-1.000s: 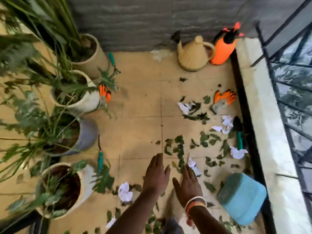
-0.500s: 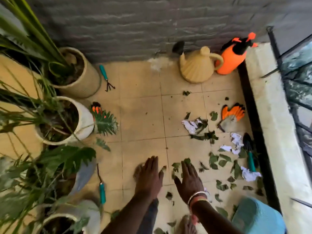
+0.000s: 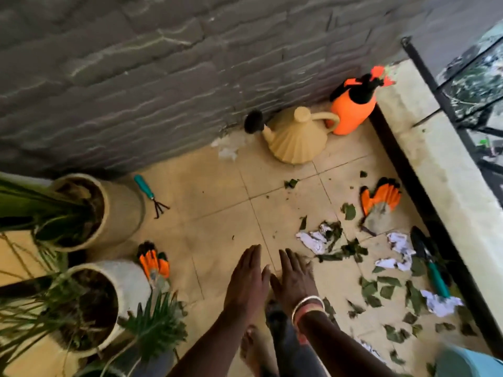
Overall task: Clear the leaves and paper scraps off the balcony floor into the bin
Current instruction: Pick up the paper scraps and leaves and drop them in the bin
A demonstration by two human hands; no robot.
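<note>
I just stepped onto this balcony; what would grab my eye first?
The bright orange sprayer in the far corner, beside a beige watering can against the grey wall, jumps out first. Then the green leaves and white paper scraps strewn over the tiles on the right. In front, the left hand and right hand reach out flat, side by side, holding nothing.

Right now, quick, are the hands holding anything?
Left hand: open, fingers straight, holding nothing.
Right hand: open, fingers straight, holding nothing.
</note>
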